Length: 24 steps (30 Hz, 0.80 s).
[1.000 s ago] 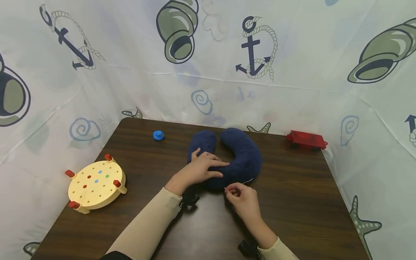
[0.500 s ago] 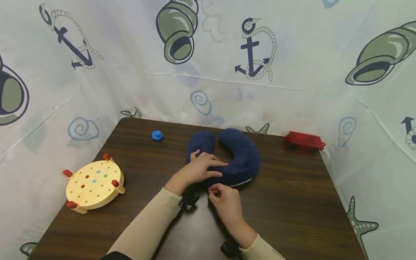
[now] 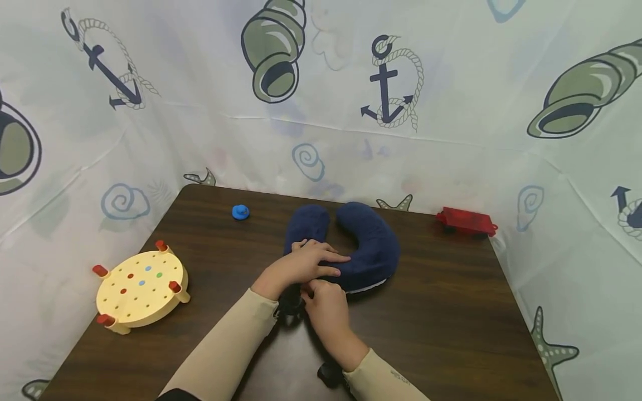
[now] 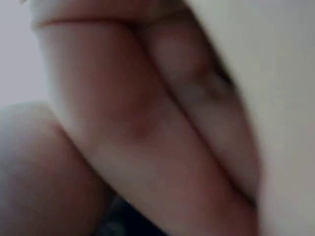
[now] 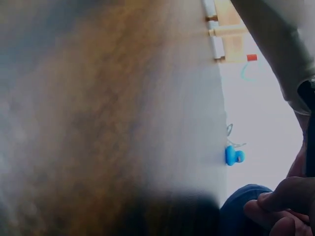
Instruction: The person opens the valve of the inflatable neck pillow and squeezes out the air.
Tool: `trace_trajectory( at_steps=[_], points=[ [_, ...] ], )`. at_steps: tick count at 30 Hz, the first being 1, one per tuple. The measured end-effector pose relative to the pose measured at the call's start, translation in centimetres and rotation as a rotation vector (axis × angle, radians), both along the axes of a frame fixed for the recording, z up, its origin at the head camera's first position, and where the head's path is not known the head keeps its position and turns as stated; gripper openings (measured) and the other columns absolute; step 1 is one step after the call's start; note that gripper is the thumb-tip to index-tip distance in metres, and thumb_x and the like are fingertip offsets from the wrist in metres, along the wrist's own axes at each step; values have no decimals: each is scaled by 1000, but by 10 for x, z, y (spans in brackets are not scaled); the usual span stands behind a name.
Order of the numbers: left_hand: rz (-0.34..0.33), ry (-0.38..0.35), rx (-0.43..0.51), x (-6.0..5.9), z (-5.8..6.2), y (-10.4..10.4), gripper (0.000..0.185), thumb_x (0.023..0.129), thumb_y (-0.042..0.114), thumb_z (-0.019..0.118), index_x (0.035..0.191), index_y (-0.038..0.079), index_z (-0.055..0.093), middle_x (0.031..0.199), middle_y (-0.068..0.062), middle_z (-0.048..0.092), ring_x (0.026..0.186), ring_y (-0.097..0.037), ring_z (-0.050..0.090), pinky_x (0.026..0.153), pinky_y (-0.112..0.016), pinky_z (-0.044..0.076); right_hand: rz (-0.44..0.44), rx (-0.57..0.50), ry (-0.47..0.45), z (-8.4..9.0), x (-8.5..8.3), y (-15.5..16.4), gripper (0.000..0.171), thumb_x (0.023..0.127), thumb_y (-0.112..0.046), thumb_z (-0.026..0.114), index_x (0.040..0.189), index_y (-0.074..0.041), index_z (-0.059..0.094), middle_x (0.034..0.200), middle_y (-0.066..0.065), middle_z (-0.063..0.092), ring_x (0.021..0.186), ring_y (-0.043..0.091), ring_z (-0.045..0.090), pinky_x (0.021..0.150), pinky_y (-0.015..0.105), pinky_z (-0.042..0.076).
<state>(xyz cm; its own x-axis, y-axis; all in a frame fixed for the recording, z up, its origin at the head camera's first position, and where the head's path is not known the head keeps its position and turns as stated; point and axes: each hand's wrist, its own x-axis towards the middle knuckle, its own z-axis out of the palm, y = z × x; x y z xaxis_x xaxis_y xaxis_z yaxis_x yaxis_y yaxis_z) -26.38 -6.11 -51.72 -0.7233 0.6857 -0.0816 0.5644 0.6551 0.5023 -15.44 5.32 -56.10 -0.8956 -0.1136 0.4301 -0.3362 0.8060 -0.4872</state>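
A navy U-shaped neck pillow (image 3: 373,245) lies on the dark wooden table, its two ends toward the back. My left hand (image 3: 303,266) rests on its left side with the fingers spread over the fabric. Just below that, at the pillow's near edge, my right hand (image 3: 328,314) pinches the zipper pull, which its fingers cover. To the right of it a white strip (image 3: 368,288) shows along the zipper seam. Blurred skin of the right hand (image 4: 138,123) fills most of the left wrist view. In the right wrist view, thumb and fingertips meet beside the pillow (image 5: 241,204).
At the left stands a round yellow pegboard toy (image 3: 140,289) with red-tipped legs. Behind it, a small blue duck (image 3: 241,212) sits near the table's back edge. A red toy wagon (image 3: 467,221) is at the back right corner. Patterned white cloth (image 3: 341,150) hangs around the table.
My right hand has slid left along the pillow's near edge until close under the left hand. More of the white strip shows behind it. The left hand stays on the pillow.
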Motion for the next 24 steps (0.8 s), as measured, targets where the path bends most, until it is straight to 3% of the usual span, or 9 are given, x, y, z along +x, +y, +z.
trace_trajectory(
  at_steps=[4,8,11,13,16,20,22,24],
  points=[
    [-61,-62,32,-8,1,-11,44,111,50,60,155,49,58,165,1,57,155,-31,47,118,-70,29,8,0,-20,1,-3,-5,10,87,-13,91,88,-20,85,84,-8,83,74,12,78,68,37,63],
    [-97,-149,135,-17,-3,-26,44,111,38,64,155,43,60,165,0,57,158,-29,44,129,-76,14,58,6,-44,6,-5,-7,6,91,-15,88,92,-21,86,88,-8,83,78,11,79,70,33,63],
    [-109,-153,212,-20,-9,-32,43,109,33,69,151,41,65,163,0,59,157,-26,46,131,-76,7,127,15,-104,13,-3,1,4,93,-17,87,96,-21,86,92,-9,83,80,7,77,70,27,61],
    [-114,-106,243,-18,-12,-31,39,108,30,70,145,42,69,160,2,61,155,-24,48,130,-77,7,190,7,-161,22,-3,13,4,95,-17,85,98,-21,85,93,-9,83,79,4,75,70,24,59],
    [-120,55,256,-7,-13,-23,32,107,24,72,135,40,75,152,5,64,146,-23,53,125,-75,18,263,-39,-217,36,-5,41,4,98,-17,83,99,-21,84,92,-11,81,76,-1,70,69,21,56],
    [-109,286,204,14,-3,-13,28,107,12,71,124,32,79,136,6,66,132,-23,56,114,-64,32,257,-83,-247,61,-13,83,3,98,-19,83,100,-21,84,86,-16,77,72,-2,64,68,22,54],
    [-86,318,136,24,4,-8,27,109,13,68,125,31,78,132,6,65,125,-22,56,112,-60,35,245,-89,-287,73,-19,106,5,98,-20,84,101,-24,82,87,-17,75,73,1,64,68,24,54],
    [-64,288,60,34,12,-2,21,109,24,69,128,30,75,129,6,64,122,-22,57,116,-62,33,253,-65,-300,80,-25,127,8,97,-20,85,102,-25,80,89,-16,75,77,3,67,71,27,57]
  ],
)
